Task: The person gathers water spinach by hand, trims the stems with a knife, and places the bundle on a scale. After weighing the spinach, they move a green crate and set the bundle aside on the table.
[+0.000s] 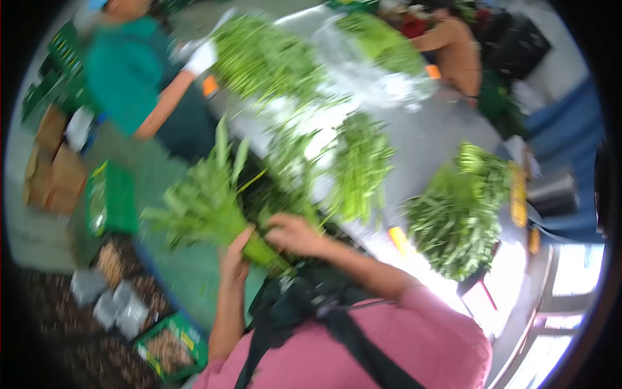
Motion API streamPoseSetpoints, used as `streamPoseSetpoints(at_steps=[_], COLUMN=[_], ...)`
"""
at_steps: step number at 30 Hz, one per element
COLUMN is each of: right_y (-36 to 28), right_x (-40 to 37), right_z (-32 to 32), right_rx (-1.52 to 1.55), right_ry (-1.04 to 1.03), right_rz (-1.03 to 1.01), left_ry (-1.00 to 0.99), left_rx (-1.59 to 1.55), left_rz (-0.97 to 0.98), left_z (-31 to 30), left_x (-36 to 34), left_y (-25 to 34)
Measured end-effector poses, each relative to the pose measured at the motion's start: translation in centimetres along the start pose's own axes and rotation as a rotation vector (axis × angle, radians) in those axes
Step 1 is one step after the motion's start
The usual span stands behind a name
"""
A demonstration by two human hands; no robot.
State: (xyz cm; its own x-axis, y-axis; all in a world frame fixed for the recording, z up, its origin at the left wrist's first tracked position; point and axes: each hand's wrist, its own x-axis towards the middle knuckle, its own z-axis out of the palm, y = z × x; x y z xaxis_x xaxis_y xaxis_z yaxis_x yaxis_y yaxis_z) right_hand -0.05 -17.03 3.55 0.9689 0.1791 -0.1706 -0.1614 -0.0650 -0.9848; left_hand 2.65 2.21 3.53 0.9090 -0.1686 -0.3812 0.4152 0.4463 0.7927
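A thick bunch of leafy green vegetables (214, 207) lies slantwise in front of my body, leaves to the upper left and stem ends toward my apron. My left hand (237, 254) is wrapped round its stems from the left. Against the other side of the stems is my right hand (293, 235), its fingers bent and pinched together; blur hides what they hold, if anything. Just beyond, loose greens (291, 155) and a paler bunch of stems (361, 165) rest on the metal table (424, 139).
A large leafy pile (463, 214) sits at the table's right. More greens (265, 58) and clear plastic (343, 52) cover the far end. A gloved co-worker (123, 71) stands at left, another person (453, 52) beyond. Green crates (113, 198) and cardboard boxes (58, 168) stand on the floor.
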Motion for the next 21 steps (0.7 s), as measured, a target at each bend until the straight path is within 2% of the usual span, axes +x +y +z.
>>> streamPoseSetpoints(at_steps=[1, 3, 7, 11, 14, 15, 17, 19, 21], right_y=[-0.5, 0.9, 1.3, 1.0, 1.9, 1.9, 1.8, -0.8, -2.1], right_x=[0.1, 0.3, -0.2, -1.5, -1.8, -1.6, -0.8, -0.6, -0.4], right_z=[0.0, 0.3, 0.0, -0.8, -1.3, -1.2, -0.8, -0.4, 0.0], right_rx=[-0.038, -0.201, -0.43, -0.408, -0.633, -0.633, -0.678, -0.636, -0.473], right_ry=[-0.088, -0.136, -0.126, -0.21, -0.038, -0.038, 0.297, 0.325, -0.064], right_rz=[-0.016, -0.265, -0.32, -0.279, -0.253, -0.254, -0.419, -0.457, -0.18], left_ry=[0.028, 0.001, 0.09, 0.195, 0.207, 0.206, 0.203, 0.213, 0.224], left_rx=[0.032, 0.004, 0.018, -0.007, -0.047, -0.047, 0.043, 0.054, 0.067], left_rz=[0.041, 0.088, 0.155, 0.224, 0.263, 0.263, 0.26, 0.241, 0.221], left_z=[-0.1, -0.2, -0.9, -2.5, -2.3, -2.2, -1.7, -0.4, 0.9], left_x=[0.2, 0.1, 0.7, 1.9, 1.9, 2.0, 1.9, 1.3, 0.8], left_y=[-0.4, -0.4, 0.0, 0.4, 1.1, 1.0, 0.4, -0.1, -0.4])
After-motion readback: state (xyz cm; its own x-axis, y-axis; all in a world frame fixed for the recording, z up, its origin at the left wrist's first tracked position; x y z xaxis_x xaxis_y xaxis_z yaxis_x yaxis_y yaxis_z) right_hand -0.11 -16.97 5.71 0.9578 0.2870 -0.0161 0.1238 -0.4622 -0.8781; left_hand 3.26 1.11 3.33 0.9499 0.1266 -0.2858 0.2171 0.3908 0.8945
